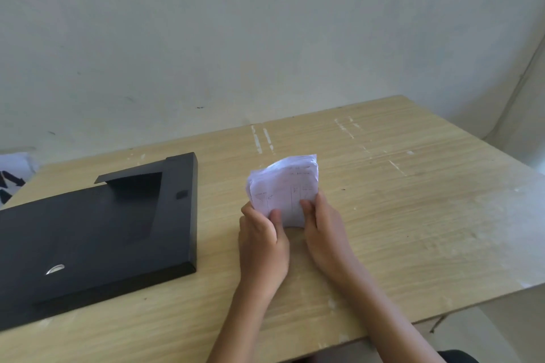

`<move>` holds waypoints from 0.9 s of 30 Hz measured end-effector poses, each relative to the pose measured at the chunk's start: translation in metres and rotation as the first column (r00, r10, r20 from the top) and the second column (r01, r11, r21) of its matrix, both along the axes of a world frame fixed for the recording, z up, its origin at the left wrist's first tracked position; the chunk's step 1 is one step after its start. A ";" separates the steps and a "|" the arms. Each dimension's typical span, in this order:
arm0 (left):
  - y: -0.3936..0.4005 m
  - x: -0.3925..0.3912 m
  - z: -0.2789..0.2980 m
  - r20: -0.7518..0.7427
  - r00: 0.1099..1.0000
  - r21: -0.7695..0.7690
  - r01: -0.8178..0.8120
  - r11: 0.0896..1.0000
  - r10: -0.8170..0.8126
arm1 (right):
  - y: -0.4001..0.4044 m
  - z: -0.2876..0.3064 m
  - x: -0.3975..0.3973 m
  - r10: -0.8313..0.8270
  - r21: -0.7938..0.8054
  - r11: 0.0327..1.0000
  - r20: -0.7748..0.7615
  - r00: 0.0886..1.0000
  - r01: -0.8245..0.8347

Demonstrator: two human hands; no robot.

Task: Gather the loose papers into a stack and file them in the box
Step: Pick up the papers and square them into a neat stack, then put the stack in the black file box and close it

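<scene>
Head view shows the stack of papers (287, 188) held upright near the middle of the table (413, 215), its lower edge just over the wood. The left hand (262, 239) clamps its left side and the right hand (323, 224) clamps its right side, thumbs on the front sheet. The black box (97, 230) lies flat near the left edge, well apart from the papers. Nothing stands between them. White scuff marks (262, 140) run toward the far edge.
</scene>
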State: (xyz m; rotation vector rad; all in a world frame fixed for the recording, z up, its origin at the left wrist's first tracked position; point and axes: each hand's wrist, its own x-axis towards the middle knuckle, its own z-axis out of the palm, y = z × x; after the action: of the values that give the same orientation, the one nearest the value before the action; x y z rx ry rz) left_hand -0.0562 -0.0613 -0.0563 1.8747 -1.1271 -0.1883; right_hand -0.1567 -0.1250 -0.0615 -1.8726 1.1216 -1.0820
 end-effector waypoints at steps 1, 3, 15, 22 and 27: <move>-0.001 0.000 -0.002 0.010 1.000 0.012 0.003 1.000 -0.003 | -0.001 0.000 -0.001 0.003 0.012 1.000 0.000 1.000 -0.003; -0.002 0.001 0.000 -0.028 1.000 0.043 0.008 0.999 -0.007 | -0.002 0.003 -0.002 0.011 0.015 1.000 0.033 0.999 -0.012; -0.003 -0.001 0.100 0.751 0.629 0.157 0.123 0.980 -0.200 | -0.005 0.001 -0.008 0.038 -0.034 0.999 0.095 0.995 -0.034; -0.006 0.012 0.088 0.822 0.535 0.154 0.118 0.981 -0.193 | -0.002 0.005 -0.007 0.041 -0.027 0.999 0.141 0.989 -0.038; 0.020 0.029 0.084 0.303 0.948 0.031 0.095 0.995 -0.100 | 0.003 0.015 -0.008 0.034 0.080 0.995 0.278 0.960 -0.058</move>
State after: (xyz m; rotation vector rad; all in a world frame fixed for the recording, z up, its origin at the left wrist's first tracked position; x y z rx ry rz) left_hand -0.0267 -0.0408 0.0278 1.9067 -1.4324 0.0398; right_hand -0.1648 -0.1217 -0.0460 -1.6125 0.9441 -1.2049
